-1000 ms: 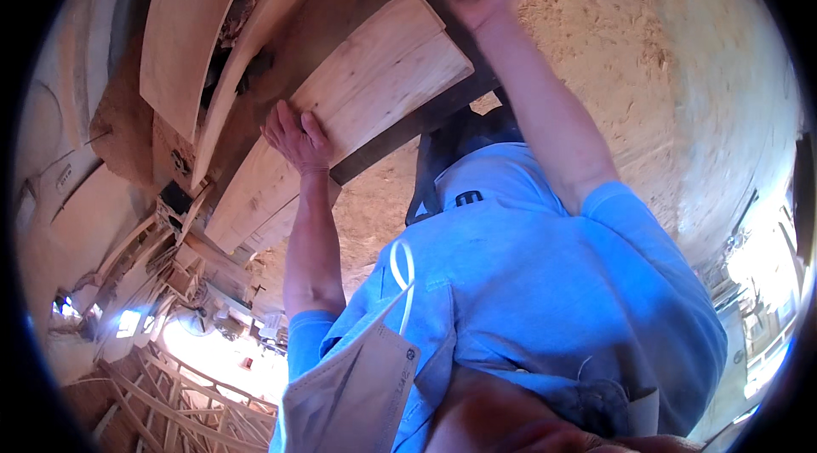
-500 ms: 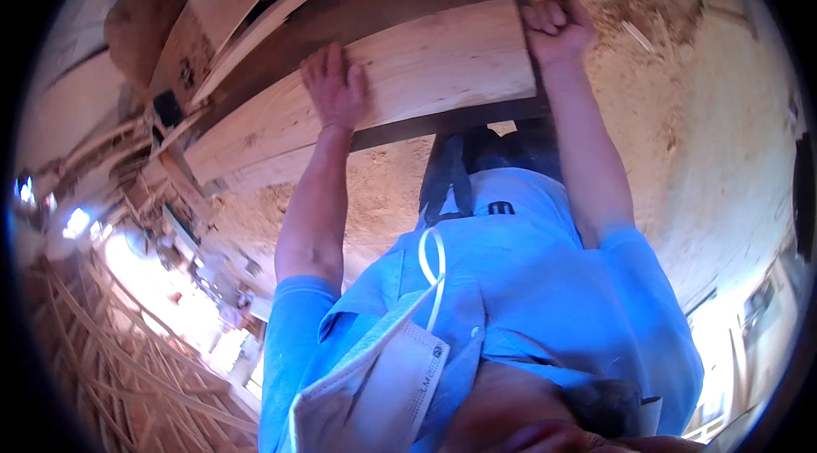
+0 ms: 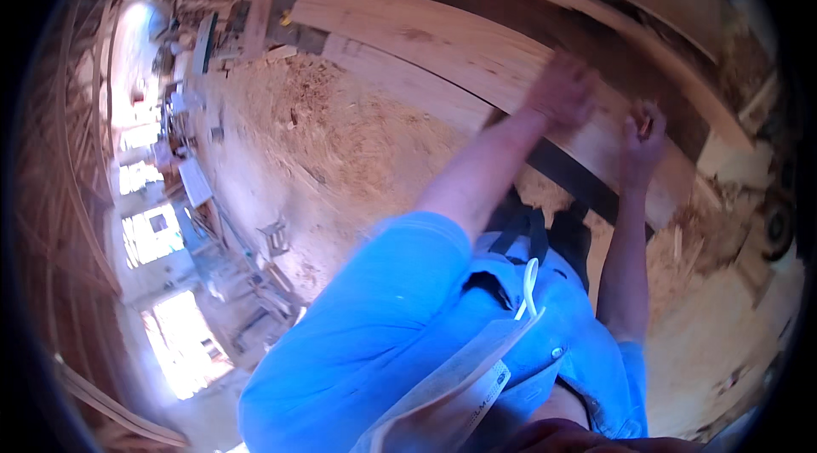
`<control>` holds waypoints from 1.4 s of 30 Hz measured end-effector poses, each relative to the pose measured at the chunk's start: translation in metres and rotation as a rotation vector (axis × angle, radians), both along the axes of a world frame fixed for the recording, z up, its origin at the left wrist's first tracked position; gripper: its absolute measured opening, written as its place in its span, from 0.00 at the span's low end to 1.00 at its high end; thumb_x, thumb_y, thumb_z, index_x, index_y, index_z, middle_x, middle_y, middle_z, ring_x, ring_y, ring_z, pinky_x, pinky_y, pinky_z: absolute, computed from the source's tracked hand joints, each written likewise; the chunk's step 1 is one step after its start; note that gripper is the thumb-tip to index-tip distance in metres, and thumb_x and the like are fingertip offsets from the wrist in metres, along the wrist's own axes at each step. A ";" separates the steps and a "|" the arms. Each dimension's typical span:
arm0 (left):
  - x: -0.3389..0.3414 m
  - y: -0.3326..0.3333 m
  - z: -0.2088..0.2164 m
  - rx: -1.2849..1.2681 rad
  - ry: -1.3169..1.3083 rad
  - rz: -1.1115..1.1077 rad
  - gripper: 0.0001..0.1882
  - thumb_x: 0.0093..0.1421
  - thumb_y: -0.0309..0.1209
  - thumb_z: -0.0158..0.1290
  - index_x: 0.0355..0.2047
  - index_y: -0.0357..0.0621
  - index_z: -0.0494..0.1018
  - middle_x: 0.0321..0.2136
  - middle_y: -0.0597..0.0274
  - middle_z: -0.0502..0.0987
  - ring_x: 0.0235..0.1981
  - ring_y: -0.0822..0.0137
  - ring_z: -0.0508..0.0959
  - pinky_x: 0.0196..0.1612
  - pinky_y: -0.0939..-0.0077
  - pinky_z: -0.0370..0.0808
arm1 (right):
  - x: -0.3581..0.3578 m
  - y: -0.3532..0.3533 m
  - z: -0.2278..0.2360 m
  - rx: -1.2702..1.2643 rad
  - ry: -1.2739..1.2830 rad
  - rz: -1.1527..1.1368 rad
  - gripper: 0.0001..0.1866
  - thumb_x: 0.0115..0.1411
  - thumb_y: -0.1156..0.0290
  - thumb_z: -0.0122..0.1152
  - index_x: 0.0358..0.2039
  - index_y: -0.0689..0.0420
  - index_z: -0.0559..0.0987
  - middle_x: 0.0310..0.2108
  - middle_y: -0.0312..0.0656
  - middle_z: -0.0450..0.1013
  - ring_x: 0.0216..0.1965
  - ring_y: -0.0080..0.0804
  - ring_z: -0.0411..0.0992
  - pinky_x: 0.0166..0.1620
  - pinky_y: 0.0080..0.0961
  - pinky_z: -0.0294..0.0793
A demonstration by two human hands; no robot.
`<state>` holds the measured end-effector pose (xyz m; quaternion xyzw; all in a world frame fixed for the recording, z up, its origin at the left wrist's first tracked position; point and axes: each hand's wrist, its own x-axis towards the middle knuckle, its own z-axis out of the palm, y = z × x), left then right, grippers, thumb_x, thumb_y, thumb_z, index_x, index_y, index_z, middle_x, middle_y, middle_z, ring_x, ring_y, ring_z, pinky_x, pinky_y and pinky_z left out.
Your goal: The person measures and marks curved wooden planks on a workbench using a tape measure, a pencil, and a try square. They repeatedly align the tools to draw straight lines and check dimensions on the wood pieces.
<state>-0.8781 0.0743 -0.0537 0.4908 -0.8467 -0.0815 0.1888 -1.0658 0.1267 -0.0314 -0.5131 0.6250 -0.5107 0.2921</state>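
A long pale wooden board (image 3: 434, 36) runs diagonally across the upper part of the head view, down to the right. On its face, towards the near right end, lies my left hand (image 3: 562, 96), palm down with the fingers out, blurred by motion. To its right my right hand (image 3: 644, 147) is above the board, its fingers curled in. Something small and reddish shows between those fingers, too small to name. A second, narrower board (image 3: 408, 83) lies alongside the long one, with a dark gap between. A dark bar (image 3: 574, 176) shows beneath the boards.
Sawdust and shavings (image 3: 315, 113) cover the floor beyond my left arm. A long timber edge (image 3: 630, 23) runs behind the board. Bright windows (image 3: 183, 342) and stacked wood line the left side. A dark round wheel-like thing (image 3: 779, 227) stands at the far right.
The view has swung left, so more floor and windows show. My left hand has moved along the board towards its right end, closer to my right hand, which has come over the board.
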 end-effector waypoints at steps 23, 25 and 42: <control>0.393 0.164 0.022 0.005 0.367 0.720 0.30 0.55 0.34 0.56 0.58 0.37 0.66 0.58 0.45 0.67 0.65 0.45 0.61 0.68 0.52 0.56 | 0.047 -0.009 -0.026 -0.099 0.976 0.003 0.18 0.60 0.74 0.53 0.51 0.62 0.76 0.41 0.53 0.77 0.43 0.48 0.76 0.47 0.39 0.74; 0.429 0.156 0.018 -0.001 0.476 0.798 0.30 0.54 0.32 0.57 0.57 0.36 0.66 0.57 0.44 0.67 0.64 0.43 0.61 0.68 0.52 0.57 | 0.046 -0.012 -0.033 -0.051 0.912 -0.042 0.18 0.61 0.74 0.53 0.52 0.62 0.75 0.43 0.54 0.77 0.46 0.48 0.76 0.48 0.38 0.74; 0.785 -0.064 0.025 0.232 1.102 0.911 0.38 0.63 0.41 0.56 0.66 0.30 0.57 0.65 0.43 0.63 0.68 0.56 0.62 0.69 0.67 0.56 | 0.587 -0.176 0.014 0.004 0.609 0.662 0.26 0.59 0.81 0.56 0.60 0.54 0.71 0.59 0.49 0.70 0.58 0.44 0.70 0.56 0.32 0.71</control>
